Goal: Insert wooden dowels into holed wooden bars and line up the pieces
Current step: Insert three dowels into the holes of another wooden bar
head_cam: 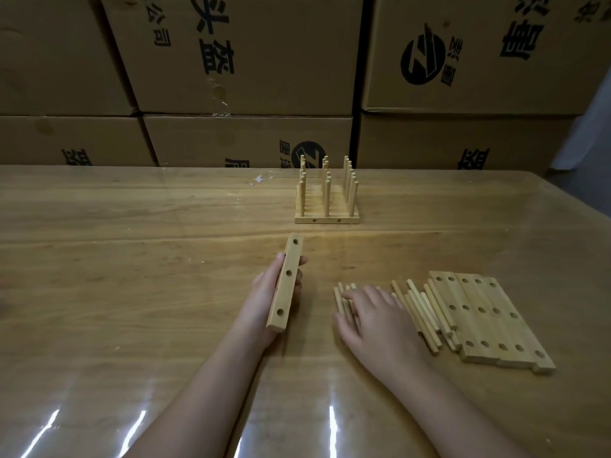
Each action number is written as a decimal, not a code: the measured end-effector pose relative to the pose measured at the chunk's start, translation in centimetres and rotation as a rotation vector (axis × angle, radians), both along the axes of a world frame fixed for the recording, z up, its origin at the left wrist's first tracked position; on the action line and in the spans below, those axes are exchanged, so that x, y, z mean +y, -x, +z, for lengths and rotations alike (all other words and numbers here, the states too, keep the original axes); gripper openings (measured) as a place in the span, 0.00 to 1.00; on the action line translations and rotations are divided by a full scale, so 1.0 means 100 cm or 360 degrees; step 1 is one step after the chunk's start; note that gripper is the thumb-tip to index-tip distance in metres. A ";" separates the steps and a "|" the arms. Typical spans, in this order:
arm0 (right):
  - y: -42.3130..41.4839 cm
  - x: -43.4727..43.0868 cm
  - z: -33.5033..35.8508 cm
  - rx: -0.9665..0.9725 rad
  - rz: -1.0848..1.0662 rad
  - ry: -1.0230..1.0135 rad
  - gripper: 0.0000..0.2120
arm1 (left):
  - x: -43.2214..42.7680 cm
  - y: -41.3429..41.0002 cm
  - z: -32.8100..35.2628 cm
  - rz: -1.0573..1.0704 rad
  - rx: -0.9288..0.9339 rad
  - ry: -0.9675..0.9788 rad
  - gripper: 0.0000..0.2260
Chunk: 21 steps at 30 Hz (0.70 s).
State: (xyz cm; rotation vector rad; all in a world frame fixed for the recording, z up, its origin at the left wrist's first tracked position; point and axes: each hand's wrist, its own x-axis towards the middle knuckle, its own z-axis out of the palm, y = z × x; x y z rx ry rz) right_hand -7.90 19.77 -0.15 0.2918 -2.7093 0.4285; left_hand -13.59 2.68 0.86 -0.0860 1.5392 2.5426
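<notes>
Boxes [238,54]: stacked cardboard, walling off the far side of the table.
Table [132,226]: glossy wood under a clear sheet, bearing all the pieces.
Finished pieces [326,196]: lined up far centre, packed side by side, three rows of pegs upright; well apart from both hands.
Spare bars [489,320]: lying flat at right in a touching row, three holes each, all holes bare.
Loose dowels [426,312]: heaped between the spare bars and the right hand, some leaning on the nearest bar's edge.
Bar in hand [286,283]: tipped on its long edge, three bare holes facing up and right, far end toward the finished pieces.
Left hand [274,292]: clamped on the bar, thumb on the left face, fingertips wrapped round the right.
Right hand [373,312]: palm down on the dowels, fingers spread and loose, nothing pinched yet.
Step in hand: likely picking the first dowel for a fresh bar.
Next move: calls for singling out one dowel from the heap, pinching it near an end, bringing it square to a hole and pressing straight in while holding the bar steady.
</notes>
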 end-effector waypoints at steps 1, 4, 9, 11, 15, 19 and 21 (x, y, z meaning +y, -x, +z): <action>0.001 -0.002 0.000 -0.0020 0.0002 -0.0046 0.19 | 0.000 0.002 -0.001 -0.0010 0.0002 -0.0034 0.19; 0.001 -0.006 0.000 -0.0081 0.0090 -0.0169 0.21 | -0.001 0.005 -0.003 -0.0063 -0.0005 -0.0134 0.18; -0.001 -0.009 0.002 -0.0032 0.0223 -0.0251 0.15 | -0.001 0.007 -0.001 -0.0075 -0.0011 -0.0121 0.17; -0.002 -0.011 0.003 -0.0064 0.0192 -0.0263 0.13 | -0.001 0.006 -0.001 -0.0069 -0.0011 -0.0098 0.18; -0.002 -0.012 0.006 0.0011 0.0048 -0.0324 0.11 | 0.000 0.005 0.000 -0.0053 -0.0012 -0.0057 0.18; -0.001 -0.011 0.005 0.0026 -0.0023 -0.0323 0.12 | 0.001 0.004 0.001 -0.0055 0.0004 -0.0034 0.18; -0.001 -0.010 0.005 0.0030 -0.0030 -0.0248 0.11 | 0.001 0.003 0.001 -0.0059 0.0002 -0.0044 0.18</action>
